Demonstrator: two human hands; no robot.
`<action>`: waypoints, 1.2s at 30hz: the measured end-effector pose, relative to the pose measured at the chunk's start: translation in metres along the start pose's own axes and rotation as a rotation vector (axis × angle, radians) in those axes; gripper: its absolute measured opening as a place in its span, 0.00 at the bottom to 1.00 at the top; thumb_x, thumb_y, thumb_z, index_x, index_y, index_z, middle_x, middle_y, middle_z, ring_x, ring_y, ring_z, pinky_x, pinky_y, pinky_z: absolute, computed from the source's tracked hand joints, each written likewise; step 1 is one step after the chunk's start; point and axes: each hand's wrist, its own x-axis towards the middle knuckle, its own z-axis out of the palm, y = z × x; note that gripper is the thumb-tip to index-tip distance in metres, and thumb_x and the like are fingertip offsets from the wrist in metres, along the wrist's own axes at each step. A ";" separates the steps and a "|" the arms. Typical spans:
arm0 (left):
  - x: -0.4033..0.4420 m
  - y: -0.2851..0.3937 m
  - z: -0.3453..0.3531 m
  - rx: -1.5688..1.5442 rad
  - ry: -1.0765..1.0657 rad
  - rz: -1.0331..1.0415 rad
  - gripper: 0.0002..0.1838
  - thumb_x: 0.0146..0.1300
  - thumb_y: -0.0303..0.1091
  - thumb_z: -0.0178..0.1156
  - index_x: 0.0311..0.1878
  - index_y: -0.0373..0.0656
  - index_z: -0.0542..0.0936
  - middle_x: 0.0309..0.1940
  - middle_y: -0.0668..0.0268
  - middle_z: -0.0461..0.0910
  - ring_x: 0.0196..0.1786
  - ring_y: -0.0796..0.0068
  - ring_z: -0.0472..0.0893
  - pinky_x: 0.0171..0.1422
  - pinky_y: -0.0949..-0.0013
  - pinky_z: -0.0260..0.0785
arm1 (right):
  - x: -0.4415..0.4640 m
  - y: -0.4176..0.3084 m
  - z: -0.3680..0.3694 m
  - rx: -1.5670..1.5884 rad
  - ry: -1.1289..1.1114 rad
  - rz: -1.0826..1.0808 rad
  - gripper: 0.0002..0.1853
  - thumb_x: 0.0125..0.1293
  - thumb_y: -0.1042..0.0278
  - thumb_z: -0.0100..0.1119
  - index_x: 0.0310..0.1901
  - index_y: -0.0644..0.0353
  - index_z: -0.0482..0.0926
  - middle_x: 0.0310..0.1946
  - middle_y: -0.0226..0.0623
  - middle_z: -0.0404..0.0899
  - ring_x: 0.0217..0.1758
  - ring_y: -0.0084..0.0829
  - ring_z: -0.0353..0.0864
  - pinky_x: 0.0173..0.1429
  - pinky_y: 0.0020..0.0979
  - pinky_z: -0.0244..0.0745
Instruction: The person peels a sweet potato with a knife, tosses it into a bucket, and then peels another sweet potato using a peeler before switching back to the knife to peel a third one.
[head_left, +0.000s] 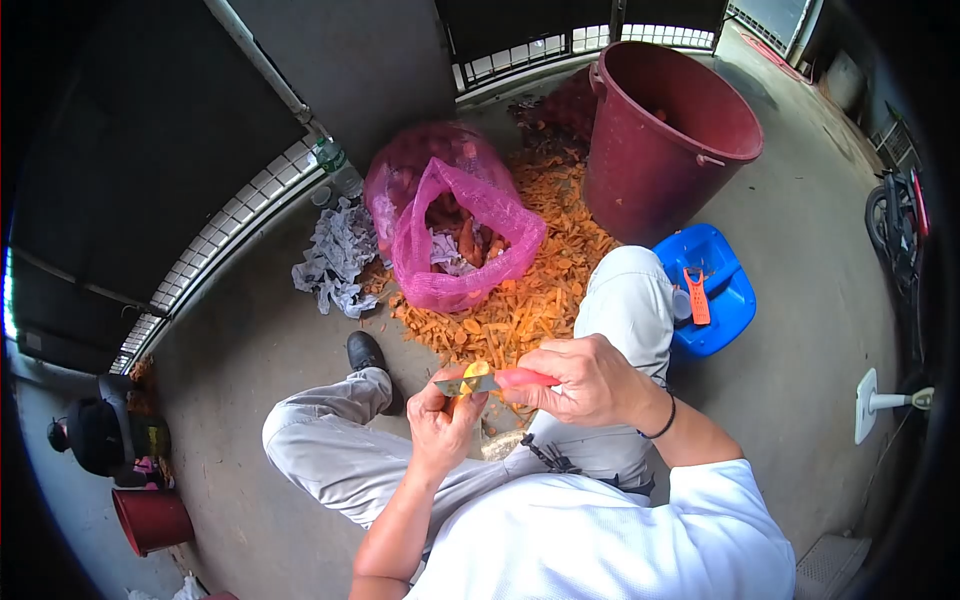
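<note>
My left hand point(438, 428) is closed around a small yellow-orange piece of root vegetable point(477, 369), its cut face showing. My right hand point(592, 384) grips the pinkish-red handle of a knife point(526, 378). The flat blade lies across the piece, close to my left thumb. Below and beyond both hands spreads a heap of orange peelings point(520, 310). An opened pink plastic bag point(425, 255) rests on this heap, with reddish-orange roots point(466, 240) and crumpled paper inside.
A large dark-red bucket point(650, 170) stands beyond my knee. Near it, a blue basin point(735, 300) holds an orange-handled tool point(697, 297). Crumpled paper point(340, 255) and a plastic bottle point(340, 170) lie left of the bag. Another red bucket point(155, 520) sits far left.
</note>
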 end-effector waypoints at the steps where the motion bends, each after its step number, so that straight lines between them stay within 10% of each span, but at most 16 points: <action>1: 0.000 0.000 -0.002 -0.002 -0.001 0.000 0.11 0.68 0.26 0.67 0.52 0.34 0.85 0.34 0.68 0.85 0.37 0.83 0.81 0.43 0.76 0.74 | 0.000 -0.003 0.000 -0.002 -0.001 0.002 0.15 0.67 0.52 0.74 0.45 0.54 0.91 0.29 0.37 0.85 0.29 0.41 0.85 0.31 0.38 0.78; 10: -0.003 0.015 -0.006 0.155 0.032 0.173 0.13 0.58 0.24 0.71 0.47 0.35 0.88 0.34 0.66 0.87 0.36 0.81 0.84 0.41 0.73 0.76 | -0.005 -0.025 -0.001 -0.065 0.072 -0.050 0.17 0.68 0.47 0.71 0.34 0.54 0.86 0.21 0.37 0.77 0.23 0.44 0.82 0.25 0.43 0.74; 16: -0.008 0.018 -0.015 0.203 0.025 0.345 0.17 0.63 0.40 0.73 0.41 0.33 0.85 0.26 0.70 0.80 0.28 0.85 0.75 0.30 0.76 0.63 | -0.009 0.018 -0.001 -0.094 0.057 0.243 0.18 0.71 0.50 0.69 0.35 0.59 0.87 0.23 0.44 0.81 0.24 0.50 0.80 0.32 0.46 0.75; 22: -0.001 0.014 -0.015 0.204 0.032 0.285 0.18 0.62 0.41 0.75 0.42 0.34 0.86 0.28 0.69 0.81 0.28 0.85 0.73 0.32 0.77 0.62 | -0.021 0.029 -0.006 0.298 0.165 0.467 0.21 0.73 0.50 0.69 0.35 0.64 0.85 0.18 0.32 0.75 0.23 0.20 0.75 0.30 0.32 0.68; 24: -0.001 0.014 -0.017 0.228 0.001 0.176 0.18 0.56 0.37 0.77 0.43 0.32 0.86 0.33 0.57 0.85 0.34 0.68 0.84 0.42 0.70 0.76 | -0.022 0.013 0.001 0.512 0.110 0.473 0.22 0.72 0.49 0.72 0.38 0.65 0.83 0.22 0.24 0.75 0.31 0.13 0.70 0.33 0.25 0.67; 36: -0.001 0.009 -0.013 0.553 -0.131 0.332 0.18 0.48 0.34 0.77 0.44 0.42 0.88 0.27 0.60 0.83 0.30 0.61 0.82 0.37 0.61 0.74 | -0.007 0.009 0.042 0.817 -0.044 0.395 0.15 0.66 0.62 0.78 0.46 0.65 0.88 0.29 0.29 0.85 0.35 0.17 0.79 0.40 0.26 0.76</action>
